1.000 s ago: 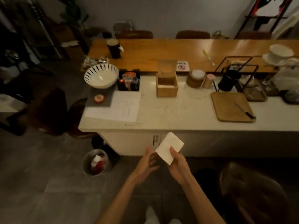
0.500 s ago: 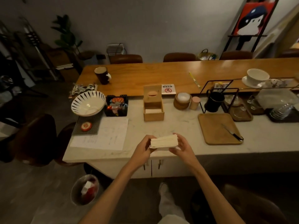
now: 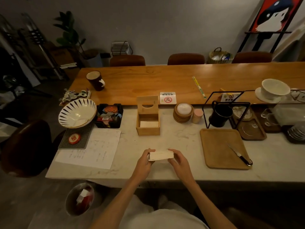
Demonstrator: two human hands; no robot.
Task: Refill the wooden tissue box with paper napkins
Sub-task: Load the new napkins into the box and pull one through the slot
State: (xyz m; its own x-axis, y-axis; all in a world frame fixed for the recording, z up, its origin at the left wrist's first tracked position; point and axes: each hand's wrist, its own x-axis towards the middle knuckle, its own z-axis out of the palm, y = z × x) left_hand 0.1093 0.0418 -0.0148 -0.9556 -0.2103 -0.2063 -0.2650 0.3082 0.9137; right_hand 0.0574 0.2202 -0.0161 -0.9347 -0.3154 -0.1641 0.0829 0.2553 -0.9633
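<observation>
A flat stack of white paper napkins [image 3: 160, 155] is held level just above the pale counter [image 3: 181, 146], near its front edge. My left hand [image 3: 144, 161] grips the stack's left end and my right hand [image 3: 179, 160] grips its right end. The wooden tissue box [image 3: 148, 124] stands farther back on the counter, straight ahead of the stack and apart from it. Its lid [image 3: 147, 104] with an oval slot is swung upright at the back. Inside the box a few white napkins lie on the bottom.
Left of the box are a black caddy [image 3: 109, 115], a striped bowl [image 3: 77, 113] and a paper sheet [image 3: 94, 148]. To the right lie coasters [image 3: 182, 113], a wooden tray [image 3: 222, 148] with a knife [image 3: 239, 155], and a black wire rack [image 3: 227, 109]. A bin [image 3: 80, 198] stands on the floor.
The napkin stack went from tilted in my right hand below the counter edge to level between both hands above the counter. The view has come closer to the counter.
</observation>
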